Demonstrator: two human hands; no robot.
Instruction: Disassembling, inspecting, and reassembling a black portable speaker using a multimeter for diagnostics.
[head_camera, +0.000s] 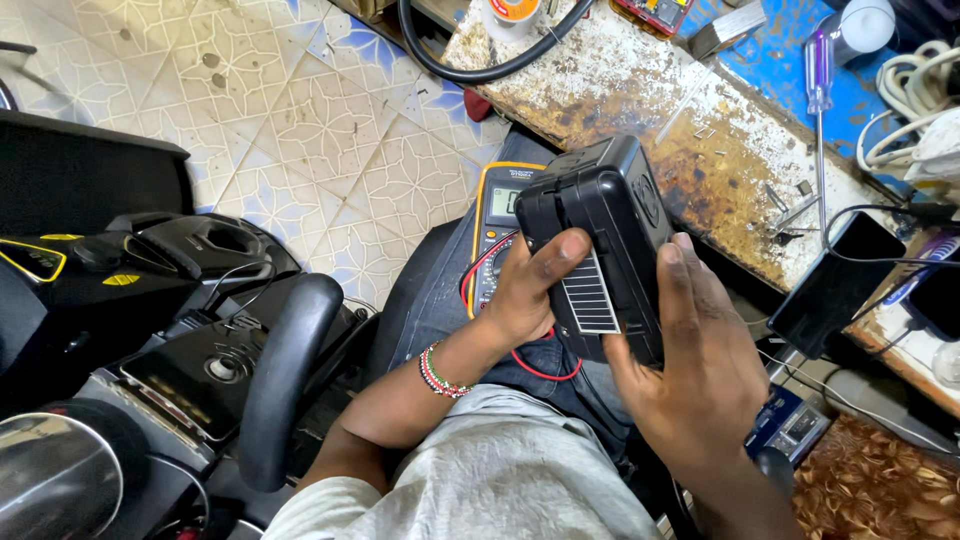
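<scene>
I hold a black box-shaped device (600, 205) with a small striped solar panel (590, 298) on its side, over my lap. My left hand (525, 290) grips its near left edge, thumb pressed on the casing beside the panel. My right hand (695, 370) cups it from the right and below, fingers flat against its side. A yellow multimeter (497, 215) lies on my lap behind the device, mostly hidden by it and by my left hand. Its red lead (545, 372) loops across my jeans.
A worn, rust-stained workbench (640, 100) runs along the right, with a purple-handled screwdriver (819, 70), a black phone (835, 285) on a cable, white cords (915, 90) and a thick black hose (480, 72). Black speaker equipment with a curved handle (285, 370) crowds the left. Patterned floor tiles (300, 120) lie beyond.
</scene>
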